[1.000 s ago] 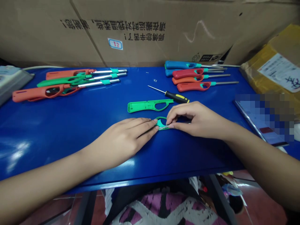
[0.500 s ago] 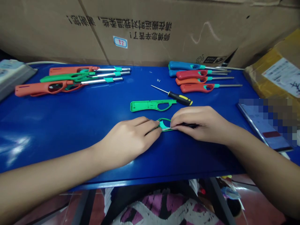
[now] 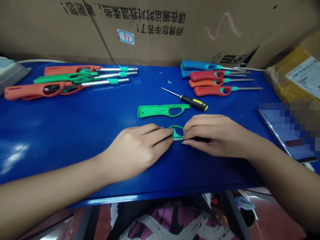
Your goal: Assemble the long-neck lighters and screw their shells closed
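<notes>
My left hand [image 3: 136, 150] and my right hand [image 3: 212, 135] meet at the middle of the blue table [image 3: 75, 133], both closed on an opened green lighter body [image 3: 176, 132] lying flat. Only its trigger loop and teal trigger show between my fingertips; the rest is hidden under my hands. Just beyond lies a loose green lighter shell half [image 3: 162, 110]. A screwdriver [image 3: 190, 101] with a black and yellow handle rests behind that, near my right hand.
Several long lighters, orange and green, lie at the back left [image 3: 62, 81]. Several more, blue, red and orange, lie at the back right [image 3: 212, 80]. Cardboard boxes [image 3: 162, 26] wall the far edge. A flat device [image 3: 287, 133] sits at the right. Tiny screws [image 3: 169, 82] lie loose.
My right hand has closed further over the green lighter body, covering more of it. My left hand has stayed on its other end.
</notes>
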{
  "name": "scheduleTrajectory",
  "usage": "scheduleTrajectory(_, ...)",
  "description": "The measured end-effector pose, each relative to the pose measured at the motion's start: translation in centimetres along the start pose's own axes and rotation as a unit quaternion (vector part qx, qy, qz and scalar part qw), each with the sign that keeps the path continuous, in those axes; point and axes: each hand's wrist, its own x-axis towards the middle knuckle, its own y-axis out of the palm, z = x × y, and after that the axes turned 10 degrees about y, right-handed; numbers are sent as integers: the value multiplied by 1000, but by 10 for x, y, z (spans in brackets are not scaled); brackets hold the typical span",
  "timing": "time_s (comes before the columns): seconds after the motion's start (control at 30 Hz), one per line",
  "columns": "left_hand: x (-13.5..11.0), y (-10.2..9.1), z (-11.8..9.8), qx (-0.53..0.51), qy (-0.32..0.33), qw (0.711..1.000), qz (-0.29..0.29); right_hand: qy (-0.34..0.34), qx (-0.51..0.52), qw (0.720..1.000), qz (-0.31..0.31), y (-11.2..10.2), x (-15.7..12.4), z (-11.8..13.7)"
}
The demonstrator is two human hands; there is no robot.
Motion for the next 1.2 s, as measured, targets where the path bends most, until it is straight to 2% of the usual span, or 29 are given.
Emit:
scheduleTrajectory(0.13,1,0,-1,3,-4,1000,3,29,3,1000,-7,3,2,2)
scheduleTrajectory(0.37,-1,1,-1,-8,-6,1000,-6,12,-49,999,-7,4,0,2)
scheduleTrajectory(0.53,-2,1,0,-14,-2,1000,-1,44,33,998,-13,3,3,5)
scheduleTrajectory(0.77,-5,2,1,-25,-15,1000,0,167,155,974,1,0,4,1)
scheduleTrajectory(1.03,-4,0,0,-19,-16,1000,3,209,194,958,43,-4,4,0)
scheduleTrajectory(1.2,-1,-1,-2,-4,-12,1000,-4,221,226,948,38,-3,4,-1)
